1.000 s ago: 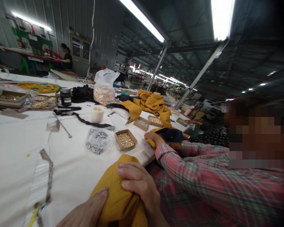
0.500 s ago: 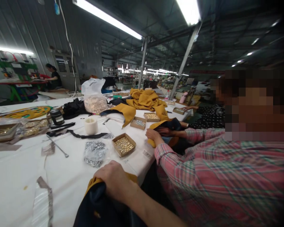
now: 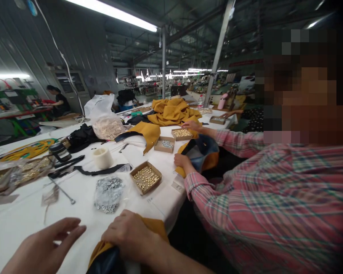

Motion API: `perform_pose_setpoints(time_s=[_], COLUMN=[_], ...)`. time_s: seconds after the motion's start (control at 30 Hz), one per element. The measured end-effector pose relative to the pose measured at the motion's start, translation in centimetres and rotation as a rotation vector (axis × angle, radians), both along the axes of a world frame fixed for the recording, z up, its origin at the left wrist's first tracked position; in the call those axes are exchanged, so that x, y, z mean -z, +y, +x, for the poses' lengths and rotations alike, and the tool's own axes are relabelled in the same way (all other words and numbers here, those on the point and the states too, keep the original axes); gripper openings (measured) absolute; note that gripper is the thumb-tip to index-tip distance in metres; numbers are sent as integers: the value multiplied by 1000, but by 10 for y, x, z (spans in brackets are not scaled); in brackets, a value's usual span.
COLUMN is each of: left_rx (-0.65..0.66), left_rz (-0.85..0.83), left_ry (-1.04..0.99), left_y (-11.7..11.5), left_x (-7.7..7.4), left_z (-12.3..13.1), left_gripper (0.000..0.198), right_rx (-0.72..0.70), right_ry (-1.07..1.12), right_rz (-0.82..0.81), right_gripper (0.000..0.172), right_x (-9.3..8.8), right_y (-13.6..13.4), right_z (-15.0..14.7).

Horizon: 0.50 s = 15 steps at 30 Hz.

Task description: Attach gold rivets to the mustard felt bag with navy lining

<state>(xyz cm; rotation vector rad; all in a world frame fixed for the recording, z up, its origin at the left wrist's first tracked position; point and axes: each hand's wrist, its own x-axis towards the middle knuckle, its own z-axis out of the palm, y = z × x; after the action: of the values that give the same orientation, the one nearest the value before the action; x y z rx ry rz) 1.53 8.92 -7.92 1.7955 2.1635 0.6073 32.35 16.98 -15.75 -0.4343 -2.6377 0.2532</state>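
Note:
My right hand grips a mustard-yellow fabric piece with a dark lining at the table's near edge, fingers curled over its folded rim. My left hand is at the lower left, above the white table, thumb and fingers a little apart with nothing seen between them. Beyond my hands lie a clear bag of silvery metal rings and a small cardboard box of gold-coloured metal pieces. The lower part of the held fabric is cut off by the frame.
On my right, a co-worker in a plaid shirt handles a similar yellow piece. Farther off are small boxes of metal parts, a tape roll, a dark jar, a thin metal rod and a yellow fabric heap.
My left hand has come into view at the lower left. The dark side of my fabric shows less. The co-worker's far hand has moved from their fabric toward the box of gold-coloured pieces.

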Motion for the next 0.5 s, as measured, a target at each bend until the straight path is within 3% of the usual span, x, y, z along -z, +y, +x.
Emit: perform_pose_setpoints(time_s=[0.1,0.2,0.27,0.37,0.43,0.5], left_rx=[167,325,413,552,624,664], left_rz=[-46,-51,-68,-100,-120,-124], left_ry=[-28,-10,-9,36,84,133], left_y=[60,123,159,200,221,238], left_x=[-44,-66,-63,-40,-23,-9], left_z=[44,100,136,180,203,219], left_gripper=[61,52,41,25,23,21], right_rx=[-51,-67,-70,-50,23,133], right_ry=[2,2,26,88,135,169], right_rz=[-33,-50,-43,-121,-230,-310], right_gripper=[7,9,13,19,18,12], right_x=[-4,2,4,-8,-21,-31], right_y=[-6,-8,-11,-9,6,38], right_z=[5,2,-1,5,25,58])
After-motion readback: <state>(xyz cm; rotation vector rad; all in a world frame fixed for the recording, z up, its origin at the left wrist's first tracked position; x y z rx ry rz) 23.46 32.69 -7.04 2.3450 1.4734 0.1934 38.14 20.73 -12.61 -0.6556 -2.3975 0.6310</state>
